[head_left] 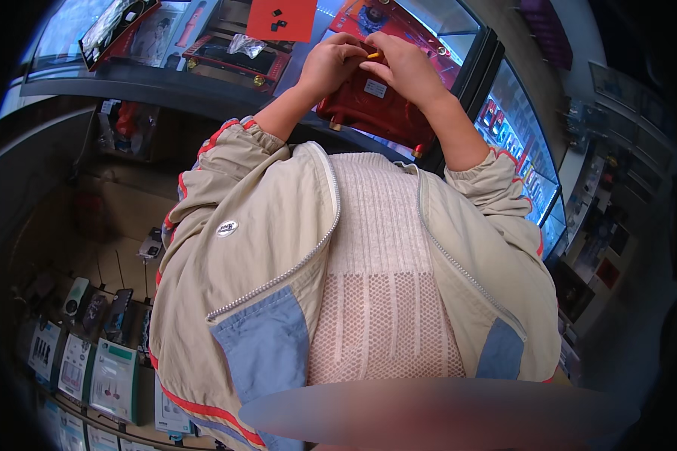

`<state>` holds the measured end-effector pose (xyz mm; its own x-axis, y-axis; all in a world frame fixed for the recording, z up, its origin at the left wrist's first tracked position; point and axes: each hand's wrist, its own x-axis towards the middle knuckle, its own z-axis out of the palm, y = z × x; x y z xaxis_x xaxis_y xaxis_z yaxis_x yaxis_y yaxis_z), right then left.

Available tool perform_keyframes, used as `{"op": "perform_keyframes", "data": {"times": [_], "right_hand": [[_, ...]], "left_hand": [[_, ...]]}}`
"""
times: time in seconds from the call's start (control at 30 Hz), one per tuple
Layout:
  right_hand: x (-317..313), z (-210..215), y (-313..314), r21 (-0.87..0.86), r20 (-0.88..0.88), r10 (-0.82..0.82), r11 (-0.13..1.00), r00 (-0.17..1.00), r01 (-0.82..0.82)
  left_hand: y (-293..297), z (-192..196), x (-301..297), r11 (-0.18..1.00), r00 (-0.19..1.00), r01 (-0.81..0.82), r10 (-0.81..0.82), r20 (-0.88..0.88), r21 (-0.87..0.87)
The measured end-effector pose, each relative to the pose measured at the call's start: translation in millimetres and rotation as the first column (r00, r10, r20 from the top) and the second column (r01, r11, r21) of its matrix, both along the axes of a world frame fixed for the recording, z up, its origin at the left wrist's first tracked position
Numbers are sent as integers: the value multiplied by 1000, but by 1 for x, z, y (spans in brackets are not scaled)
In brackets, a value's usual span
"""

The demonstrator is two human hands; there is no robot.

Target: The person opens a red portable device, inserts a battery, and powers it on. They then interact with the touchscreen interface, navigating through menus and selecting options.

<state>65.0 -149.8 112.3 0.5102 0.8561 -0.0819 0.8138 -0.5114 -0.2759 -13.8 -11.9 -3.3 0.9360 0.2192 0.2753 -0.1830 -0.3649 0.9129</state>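
Reading the whole view as a clock face, both hands are at 12 o'clock, over a dark-edged worktop (150, 84). The left hand (329, 66) comes in from the 11 o'clock side, its fingers curled close together with the tips beside a small yellow piece (374, 55); whether they grip it, I cannot tell. The right hand (410, 69) comes in from the 1 o'clock side, its thumb and index finger pinching that yellow piece.

Just below the hands, also at 12 o'clock, is a shiny red case (376, 113) with a white label (375, 89) and brass-coloured fittings on its two near corners. Whether the case lies flat or tilted is hard to tell. Beyond the right hand, toward 1 o'clock, is a printed red panel (429, 37).

Toward 11 o'clock, a flat red card (293, 31) carries a few small black pieces (278, 25). Near it, crumpled clear plastic (246, 45) rests on a dark red box (212, 59) with gold-coloured corners. An open-looking box (116, 30) sits between 10 and 11 o'clock.

A lit display case (523, 150) stands toward 2 o'clock. At 8 o'clock, packaged goods (113, 383) line a shelf.
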Motion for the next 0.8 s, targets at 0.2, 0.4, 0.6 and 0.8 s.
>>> {"op": "perform_keyframes", "data": {"times": [0.2,0.4,0.6,0.8], "right_hand": [[-5,-3,3,-172,179,-67,980,982,98],[-1,-7,0,19,96,40,999,995,-42],[1,-4,0,66,-4,100,993,995,-100],[-3,-11,-6,161,-65,148,978,987,-137]], "left_hand": [[2,4,-1,1000,1000,14,-14,25,-16],[8,3,-9,998,997,28,-23,76,-58],[2,-3,-4,999,995,12,-16,102,42],[-3,6,-8,999,993,-33,29,112,36]]}}
